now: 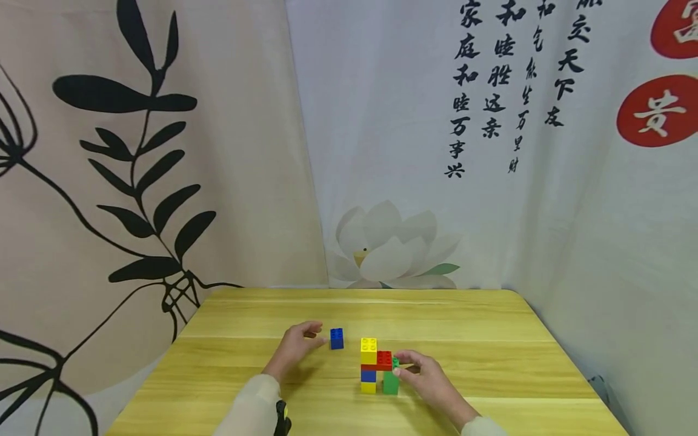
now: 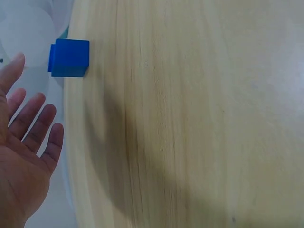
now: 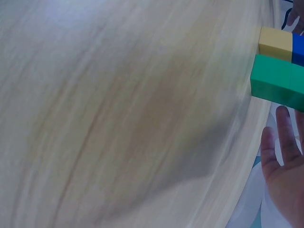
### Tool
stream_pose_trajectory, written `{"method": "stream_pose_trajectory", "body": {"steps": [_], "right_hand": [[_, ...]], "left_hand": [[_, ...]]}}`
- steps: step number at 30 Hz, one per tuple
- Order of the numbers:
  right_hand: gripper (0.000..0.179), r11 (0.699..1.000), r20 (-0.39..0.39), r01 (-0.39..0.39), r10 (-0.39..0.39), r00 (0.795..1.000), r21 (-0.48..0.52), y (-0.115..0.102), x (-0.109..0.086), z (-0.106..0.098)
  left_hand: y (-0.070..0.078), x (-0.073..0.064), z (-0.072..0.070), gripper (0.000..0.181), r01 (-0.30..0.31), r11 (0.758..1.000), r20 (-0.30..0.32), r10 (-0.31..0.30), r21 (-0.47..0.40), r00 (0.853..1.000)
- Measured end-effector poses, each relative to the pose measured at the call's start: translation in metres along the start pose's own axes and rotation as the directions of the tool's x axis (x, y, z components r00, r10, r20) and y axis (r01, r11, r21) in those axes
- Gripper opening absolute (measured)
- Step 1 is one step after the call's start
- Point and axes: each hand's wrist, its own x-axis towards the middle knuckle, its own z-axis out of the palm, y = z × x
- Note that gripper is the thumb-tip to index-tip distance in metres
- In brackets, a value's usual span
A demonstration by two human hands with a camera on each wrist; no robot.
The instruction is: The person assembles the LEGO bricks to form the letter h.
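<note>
A blue toy building brick stands on the wooden table with its studs up. Just left of it is my left hand, the thumb tip close to its side. In the left wrist view the fingers spread loosely beside the blue brick, holding nothing. A small brick structure has a yellow brick on top, a red brick bridging, and blue and yellow bricks below. My right hand pinches the upper end of its green column with thumb and index finger. Its other fingers extend near the green block.
The wooden table has rounded back corners. A curtain with printed plants hangs behind it on the left, and a white cloth with lettering and a lotus hangs at the back and right.
</note>
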Motion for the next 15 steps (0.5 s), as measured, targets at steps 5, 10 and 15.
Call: {"method": "stream_pose_trajectory", "body": {"steps": [5,10,15], "right_hand": [[0.046,1.0,-0.004,0.003,-0.003,1.0,-0.008,-0.001,0.0,0.0],[0.044,1.0,-0.003,-0.001,0.001,1.0,-0.004,-0.002,0.0,-0.001],[0.047,1.0,-0.005,0.0,0.0,1.0,-0.005,-0.002,0.0,0.0]], "left_hand": [[-0.006,0.011,0.008,0.052,0.011,1.0,0.011,-0.011,-0.001,1.0],[-0.01,0.017,0.019,0.058,0.05,0.999,0.034,-0.05,0.008,0.998],[-0.012,0.019,0.025,0.058,0.058,0.998,0.03,-0.059,0.013,0.998]]}}
